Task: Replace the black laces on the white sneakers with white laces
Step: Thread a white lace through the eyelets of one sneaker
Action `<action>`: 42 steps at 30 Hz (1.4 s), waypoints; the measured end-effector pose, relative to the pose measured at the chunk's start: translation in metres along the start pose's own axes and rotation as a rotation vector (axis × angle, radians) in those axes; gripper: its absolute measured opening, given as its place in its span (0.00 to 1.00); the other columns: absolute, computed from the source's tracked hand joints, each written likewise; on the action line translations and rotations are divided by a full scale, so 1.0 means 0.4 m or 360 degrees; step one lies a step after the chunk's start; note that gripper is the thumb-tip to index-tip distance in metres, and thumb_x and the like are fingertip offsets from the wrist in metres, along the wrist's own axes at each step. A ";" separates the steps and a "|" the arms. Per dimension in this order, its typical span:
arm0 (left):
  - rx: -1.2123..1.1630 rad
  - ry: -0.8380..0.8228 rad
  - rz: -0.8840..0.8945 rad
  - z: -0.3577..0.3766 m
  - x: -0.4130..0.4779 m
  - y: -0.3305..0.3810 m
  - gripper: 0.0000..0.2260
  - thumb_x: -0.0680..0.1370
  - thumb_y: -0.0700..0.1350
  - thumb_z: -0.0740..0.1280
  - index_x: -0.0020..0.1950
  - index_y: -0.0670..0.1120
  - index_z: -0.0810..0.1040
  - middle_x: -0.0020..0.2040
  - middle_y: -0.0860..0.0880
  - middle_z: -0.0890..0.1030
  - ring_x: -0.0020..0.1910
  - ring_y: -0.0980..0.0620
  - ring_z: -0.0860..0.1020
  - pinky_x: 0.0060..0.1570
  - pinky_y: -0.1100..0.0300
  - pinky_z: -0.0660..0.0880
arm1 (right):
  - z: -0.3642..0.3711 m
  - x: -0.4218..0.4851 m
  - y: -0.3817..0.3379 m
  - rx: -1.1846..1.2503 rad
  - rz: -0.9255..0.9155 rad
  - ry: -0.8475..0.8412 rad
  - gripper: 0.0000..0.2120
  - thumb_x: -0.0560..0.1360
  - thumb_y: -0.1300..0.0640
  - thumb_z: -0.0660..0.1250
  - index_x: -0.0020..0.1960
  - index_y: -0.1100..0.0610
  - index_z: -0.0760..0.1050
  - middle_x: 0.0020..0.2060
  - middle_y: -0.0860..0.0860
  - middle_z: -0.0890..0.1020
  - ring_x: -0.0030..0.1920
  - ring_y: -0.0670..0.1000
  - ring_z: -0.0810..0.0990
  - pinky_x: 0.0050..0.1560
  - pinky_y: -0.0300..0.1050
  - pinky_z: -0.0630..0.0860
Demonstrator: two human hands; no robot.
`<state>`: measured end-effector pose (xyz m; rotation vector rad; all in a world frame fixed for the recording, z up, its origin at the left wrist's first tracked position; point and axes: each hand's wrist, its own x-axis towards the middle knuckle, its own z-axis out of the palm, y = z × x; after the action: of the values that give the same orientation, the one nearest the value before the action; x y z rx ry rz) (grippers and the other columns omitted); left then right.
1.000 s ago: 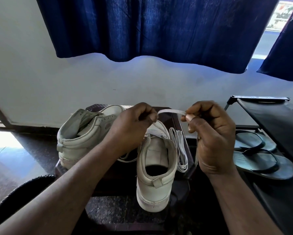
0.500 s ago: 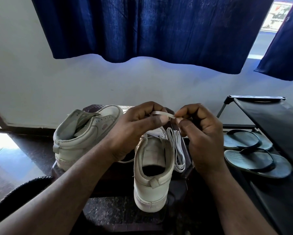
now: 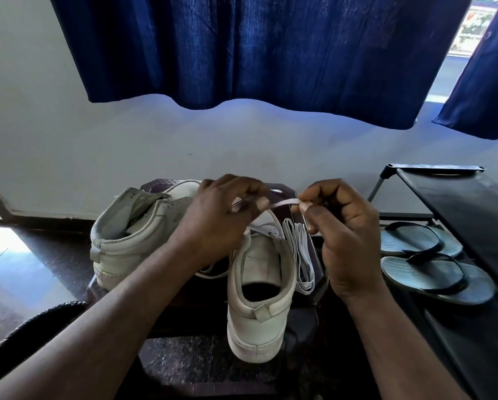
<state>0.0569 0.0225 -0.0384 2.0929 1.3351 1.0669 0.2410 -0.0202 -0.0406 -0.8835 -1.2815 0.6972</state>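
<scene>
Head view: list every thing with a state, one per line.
Left hand: pinching the white flat lace.
Right hand: pinching the same lace.
White flat lace: stretched between both hands.
White sneaker, near: upright, heel toward camera.
White sneaker, left: upright, angled on the stool.
Folded white lace bundle: lying beside the near sneaker.
Blue curtain: hanging drawn.

White sneakers [image 3: 259,287], white lace [image 3: 281,202], navy curtain [image 3: 270,50], grey-blue sandals [image 3: 432,272]
</scene>
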 end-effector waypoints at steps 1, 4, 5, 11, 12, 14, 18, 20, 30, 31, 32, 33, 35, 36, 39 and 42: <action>-0.0050 -0.0069 0.0125 0.005 -0.004 0.011 0.08 0.82 0.52 0.69 0.53 0.67 0.80 0.54 0.66 0.81 0.58 0.67 0.71 0.57 0.63 0.68 | 0.003 -0.002 0.001 -0.0044 0.0006 -0.0018 0.03 0.73 0.65 0.69 0.46 0.60 0.80 0.36 0.48 0.83 0.37 0.44 0.82 0.41 0.36 0.77; -0.0136 -0.0098 0.0250 0.023 -0.006 0.024 0.10 0.82 0.50 0.69 0.48 0.67 0.76 0.51 0.75 0.78 0.59 0.68 0.70 0.57 0.69 0.65 | 0.011 -0.008 0.007 -0.0150 0.0007 -0.0058 0.03 0.74 0.64 0.69 0.46 0.58 0.80 0.35 0.48 0.81 0.36 0.48 0.78 0.38 0.44 0.75; -0.0174 -0.0079 0.0249 0.028 -0.006 0.018 0.09 0.82 0.49 0.70 0.46 0.65 0.77 0.50 0.73 0.79 0.59 0.65 0.72 0.57 0.66 0.67 | 0.011 -0.009 0.009 -0.0172 0.0010 -0.0060 0.03 0.74 0.64 0.69 0.45 0.58 0.80 0.35 0.48 0.81 0.35 0.49 0.77 0.37 0.45 0.74; 0.0228 0.0155 -0.0115 0.008 0.003 -0.017 0.06 0.79 0.50 0.71 0.42 0.56 0.81 0.44 0.61 0.80 0.54 0.52 0.72 0.46 0.59 0.64 | -0.001 -0.006 0.008 -0.0100 0.0024 0.0013 0.04 0.73 0.63 0.70 0.45 0.56 0.81 0.38 0.53 0.84 0.42 0.61 0.85 0.44 0.46 0.81; 0.0233 0.0162 -0.0125 0.002 0.003 -0.021 0.07 0.79 0.50 0.72 0.41 0.58 0.80 0.42 0.63 0.78 0.53 0.54 0.73 0.46 0.61 0.64 | -0.002 -0.005 0.007 -0.0083 0.0024 0.0031 0.04 0.73 0.64 0.70 0.46 0.57 0.81 0.38 0.54 0.84 0.43 0.61 0.85 0.45 0.46 0.81; 0.0114 0.0105 0.0024 -0.006 -0.002 -0.013 0.07 0.79 0.52 0.72 0.44 0.63 0.79 0.44 0.66 0.78 0.53 0.67 0.72 0.49 0.70 0.64 | -0.002 -0.004 0.007 -0.0082 0.0027 0.0026 0.03 0.74 0.64 0.70 0.46 0.57 0.81 0.38 0.53 0.84 0.43 0.60 0.86 0.44 0.45 0.81; 0.0007 -0.0018 0.0372 0.011 -0.012 0.020 0.07 0.78 0.58 0.69 0.54 0.70 0.77 0.54 0.70 0.80 0.63 0.68 0.68 0.59 0.71 0.62 | 0.009 -0.007 0.009 -0.0163 -0.0009 -0.0067 0.07 0.75 0.69 0.69 0.45 0.58 0.80 0.35 0.46 0.82 0.36 0.46 0.80 0.39 0.38 0.76; -0.0023 0.0027 0.0336 0.025 -0.011 0.018 0.03 0.78 0.56 0.71 0.50 0.64 0.79 0.52 0.69 0.81 0.62 0.66 0.68 0.56 0.72 0.63 | 0.011 -0.009 0.010 -0.0182 -0.0009 -0.0078 0.07 0.75 0.68 0.69 0.45 0.57 0.80 0.34 0.45 0.81 0.34 0.44 0.78 0.37 0.38 0.75; -0.0423 -0.0009 -0.0044 0.005 -0.005 -0.004 0.04 0.77 0.50 0.76 0.44 0.54 0.84 0.41 0.59 0.83 0.38 0.63 0.77 0.39 0.68 0.69 | -0.006 -0.004 0.012 -0.0149 -0.0003 -0.0039 0.04 0.76 0.66 0.71 0.46 0.59 0.80 0.35 0.48 0.82 0.38 0.49 0.83 0.41 0.38 0.77; -0.0602 -0.0079 -0.0056 0.006 -0.008 0.008 0.03 0.78 0.48 0.75 0.45 0.51 0.84 0.40 0.59 0.83 0.34 0.65 0.77 0.38 0.70 0.69 | -0.002 -0.005 0.013 -0.0176 -0.0012 -0.0070 0.06 0.76 0.69 0.71 0.46 0.59 0.80 0.35 0.46 0.82 0.36 0.44 0.81 0.39 0.36 0.76; -0.0687 -0.0120 -0.0049 0.007 -0.010 0.019 0.03 0.79 0.46 0.74 0.46 0.49 0.85 0.40 0.58 0.84 0.33 0.66 0.77 0.38 0.71 0.69 | 0.001 -0.007 0.014 -0.0194 -0.0016 -0.0100 0.07 0.76 0.70 0.70 0.45 0.60 0.80 0.34 0.45 0.82 0.35 0.42 0.80 0.38 0.35 0.75; -0.0686 -0.0137 -0.0024 0.008 -0.012 0.026 0.03 0.79 0.44 0.73 0.46 0.47 0.85 0.40 0.58 0.84 0.33 0.66 0.77 0.38 0.72 0.70 | 0.005 -0.009 0.015 -0.0204 -0.0016 -0.0120 0.07 0.76 0.70 0.70 0.45 0.59 0.80 0.35 0.45 0.82 0.35 0.41 0.79 0.38 0.35 0.74; -0.0565 -0.0106 -0.0016 0.012 -0.011 0.029 0.04 0.79 0.43 0.73 0.44 0.47 0.84 0.38 0.59 0.83 0.32 0.67 0.76 0.37 0.73 0.68 | 0.007 -0.011 0.016 -0.0219 -0.0022 -0.0121 0.07 0.75 0.69 0.70 0.45 0.59 0.81 0.36 0.47 0.83 0.36 0.43 0.80 0.39 0.36 0.75; -0.0445 -0.0055 -0.0055 0.014 -0.007 0.023 0.05 0.79 0.44 0.74 0.43 0.48 0.84 0.37 0.59 0.83 0.31 0.67 0.76 0.36 0.73 0.67 | 0.006 -0.010 0.017 -0.0226 -0.0024 -0.0106 0.07 0.75 0.69 0.71 0.45 0.58 0.81 0.36 0.48 0.84 0.36 0.45 0.82 0.39 0.38 0.75; -0.0002 0.0105 -0.0245 0.009 0.000 -0.009 0.06 0.79 0.50 0.73 0.42 0.51 0.83 0.36 0.58 0.82 0.33 0.64 0.75 0.34 0.71 0.66 | -0.005 -0.005 0.018 -0.0188 -0.0001 -0.0030 0.04 0.73 0.64 0.72 0.45 0.56 0.81 0.37 0.53 0.84 0.40 0.61 0.84 0.41 0.51 0.79; -0.0142 0.0049 -0.0260 -0.003 0.001 -0.027 0.03 0.79 0.51 0.73 0.46 0.56 0.84 0.42 0.61 0.84 0.40 0.66 0.78 0.40 0.69 0.69 | -0.010 -0.002 0.014 -0.0129 0.0006 0.0012 0.03 0.73 0.64 0.71 0.45 0.58 0.81 0.38 0.55 0.84 0.42 0.62 0.85 0.43 0.49 0.80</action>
<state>0.0501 0.0277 -0.0452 1.8755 1.4195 1.0728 0.2449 -0.0185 -0.0460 -0.9535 -1.3091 0.6479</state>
